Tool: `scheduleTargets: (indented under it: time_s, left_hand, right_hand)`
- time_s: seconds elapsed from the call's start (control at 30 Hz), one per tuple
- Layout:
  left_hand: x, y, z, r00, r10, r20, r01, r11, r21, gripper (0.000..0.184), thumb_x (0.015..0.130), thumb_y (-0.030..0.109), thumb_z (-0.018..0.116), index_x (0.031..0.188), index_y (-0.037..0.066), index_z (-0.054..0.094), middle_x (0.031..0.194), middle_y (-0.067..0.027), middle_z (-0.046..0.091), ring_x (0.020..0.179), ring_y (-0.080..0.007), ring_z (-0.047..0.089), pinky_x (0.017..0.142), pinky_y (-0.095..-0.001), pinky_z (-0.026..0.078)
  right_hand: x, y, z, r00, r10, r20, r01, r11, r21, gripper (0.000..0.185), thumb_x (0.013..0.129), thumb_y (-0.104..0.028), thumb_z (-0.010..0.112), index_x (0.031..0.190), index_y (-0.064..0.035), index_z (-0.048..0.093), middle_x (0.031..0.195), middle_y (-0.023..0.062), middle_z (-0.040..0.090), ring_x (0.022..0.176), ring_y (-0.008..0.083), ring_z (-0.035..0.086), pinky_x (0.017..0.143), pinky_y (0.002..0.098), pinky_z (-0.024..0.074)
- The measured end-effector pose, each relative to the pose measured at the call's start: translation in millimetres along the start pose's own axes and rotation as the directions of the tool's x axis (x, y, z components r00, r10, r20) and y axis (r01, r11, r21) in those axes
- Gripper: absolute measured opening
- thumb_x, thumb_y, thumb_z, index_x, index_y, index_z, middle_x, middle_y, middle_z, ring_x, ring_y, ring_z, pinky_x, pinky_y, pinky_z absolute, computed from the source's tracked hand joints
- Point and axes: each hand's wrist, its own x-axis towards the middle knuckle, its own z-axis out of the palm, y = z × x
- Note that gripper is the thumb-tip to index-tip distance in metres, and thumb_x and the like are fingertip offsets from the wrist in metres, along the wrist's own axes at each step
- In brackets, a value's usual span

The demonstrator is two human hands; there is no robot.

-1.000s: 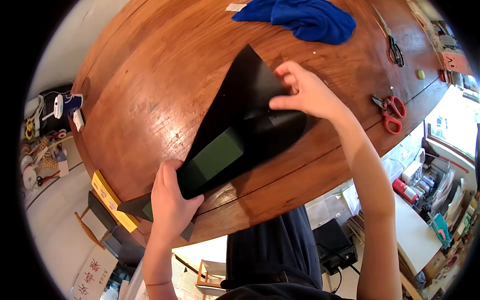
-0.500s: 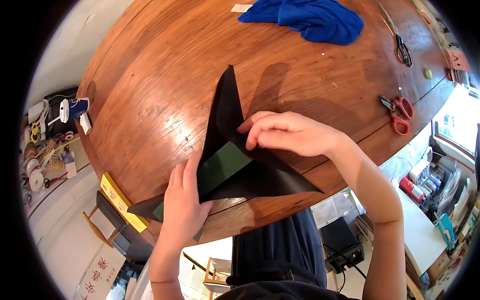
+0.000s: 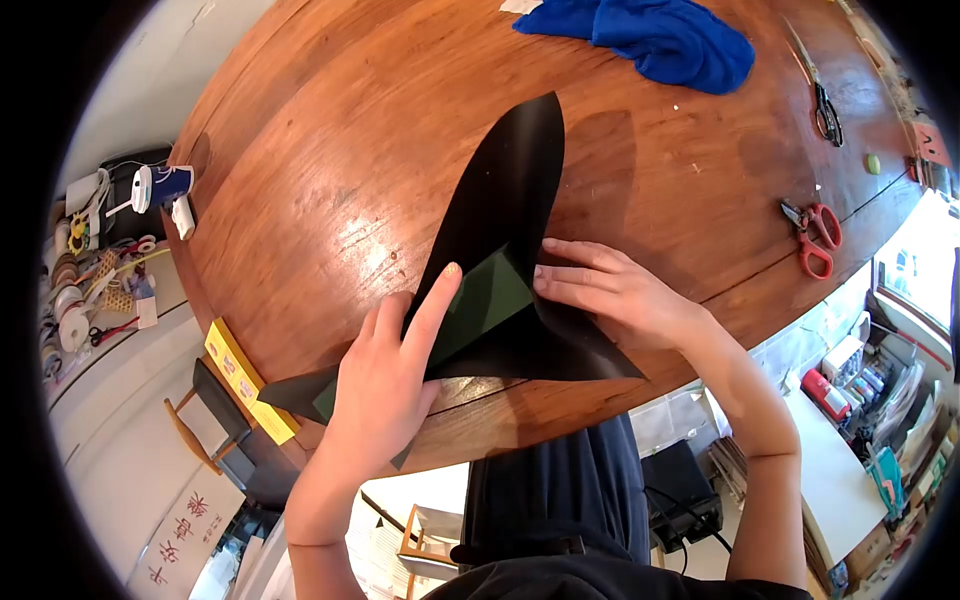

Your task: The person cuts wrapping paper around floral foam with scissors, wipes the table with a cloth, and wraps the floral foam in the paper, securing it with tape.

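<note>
A green block (image 3: 487,305) lies inside a black sheet (image 3: 515,170) that stands up in folds around it, with one tall flap pointing away from me. My left hand (image 3: 390,370) grips the sheet and block from the left side, its index finger stretched along the block and its thumb on the near side. My right hand (image 3: 615,290) presses with extended fingers on the sheet at the right end of the block. Part of the sheet and block comes out to the left beneath my left hand, and what lies under the palm is hidden.
On the wooden table (image 3: 330,120) lie a blue cloth (image 3: 680,40), red-handled scissors (image 3: 815,238), black-handled scissors (image 3: 824,110) and a small green item (image 3: 872,163). A yellow box (image 3: 250,380) is at the left edge, near a blue cup (image 3: 172,187).
My right hand has come down to the block's right end, its fingers now flatter against the sheet. The far flap has swung and opened. My left index finger has stretched out over the block.
</note>
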Motion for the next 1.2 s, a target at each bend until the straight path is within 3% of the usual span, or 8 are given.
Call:
scheduleTargets:
  time_s: [0.2,0.27,0.33,0.43,0.6,0.83,0.97,1.2]
  left_hand:
    - [0,3,3,1.000,-0.016,-0.019,0.016,1.000,0.008,0.108,0.056,-0.010,0.076,0.150,0.019,0.033,0.112,-0.0169,0.054,0.100,-0.0380,0.057,0.088,-0.0436,0.051]
    - [-1,4,3,1.000,-0.024,-0.015,0.024,1.000,0.003,0.108,0.056,-0.010,0.076,0.150,0.019,0.033,0.111,-0.0170,0.053,0.099,-0.0379,0.057,0.087,-0.0432,0.050]
    - [-1,3,3,0.999,-0.019,-0.026,0.019,1.000,0.003,0.106,0.057,-0.010,0.076,0.150,0.019,0.034,0.109,-0.0171,0.053,0.098,-0.0378,0.057,0.085,-0.0428,0.050]
    - [-2,1,5,0.999,0.004,-0.050,-0.004,1.000,0.006,0.103,0.059,-0.009,0.075,0.149,0.018,0.035,0.108,-0.0168,0.053,0.097,-0.0374,0.057,0.084,-0.0423,0.050]
    - [-1,-1,5,0.998,0.033,-0.052,-0.032,0.999,0.010,0.096,0.063,-0.006,0.072,0.149,0.016,0.035,0.106,-0.0167,0.053,0.096,-0.0364,0.057,0.083,-0.0421,0.050]
    - [-1,-3,5,0.999,0.038,-0.033,-0.036,0.998,0.047,0.093,0.064,-0.006,0.071,0.148,0.015,0.036,0.106,-0.0149,0.054,0.096,-0.0344,0.057,0.082,-0.0414,0.051]
    - [1,-4,5,0.998,0.052,-0.034,-0.051,0.998,0.039,0.092,0.065,-0.006,0.071,0.148,0.014,0.037,0.108,-0.0142,0.054,0.096,-0.0338,0.057,0.082,-0.0413,0.051]
    - [2,-7,3,0.998,0.063,-0.017,-0.062,0.998,0.033,0.092,0.064,-0.006,0.072,0.147,0.013,0.038,0.110,-0.0145,0.054,0.097,-0.0339,0.057,0.082,-0.0413,0.051]
  right_hand:
    - [-7,3,30,0.989,0.052,-0.140,-0.048,0.998,0.035,0.050,0.092,-0.001,0.048,0.141,-0.0086,0.046,0.144,0.0141,0.049,0.136,0.0299,0.043,0.110,0.0407,0.0390]
    - [-3,2,38,0.905,0.418,-0.071,-0.234,0.632,0.739,0.042,0.090,-0.005,0.057,0.132,-0.0050,0.054,0.139,0.0152,0.053,0.133,0.0303,0.046,0.109,0.0382,0.0399]
    - [-1,3,38,0.880,0.471,-0.057,-0.199,0.476,0.857,0.032,0.091,-0.011,0.061,0.120,-0.0006,0.061,0.132,0.0174,0.058,0.126,0.0311,0.053,0.105,0.0373,0.0427]
    - [3,27,22,0.978,0.049,-0.201,0.065,0.849,0.525,0.028,0.087,0.006,0.051,0.110,0.0022,0.066,0.141,0.0174,0.051,0.123,0.0282,0.057,0.096,0.0370,0.0500]
    - [17,16,18,0.948,0.248,-0.200,-0.068,0.771,0.633,0.020,0.079,0.009,0.063,0.094,-0.0032,0.071,0.104,0.0098,0.063,0.105,0.0222,0.060,0.085,0.0319,0.0515]
    - [29,30,19,0.916,0.378,-0.131,-0.201,0.719,0.666,0.016,0.081,-0.010,0.075,0.091,0.0007,0.070,0.095,0.0103,0.066,0.096,0.0245,0.061,0.085,0.0350,0.0488]
    - [34,24,16,0.840,0.541,-0.040,-0.348,0.593,0.726,0.016,0.078,-0.003,0.077,0.090,0.0001,0.068,0.094,0.0063,0.065,0.092,0.0170,0.061,0.081,0.0307,0.0493]
    - [38,36,14,0.883,0.468,-0.032,-0.241,0.510,0.826,0.022,0.074,0.006,0.072,0.094,-0.0008,0.066,0.095,0.0029,0.064,0.091,0.0136,0.061,0.080,0.0282,0.0496]
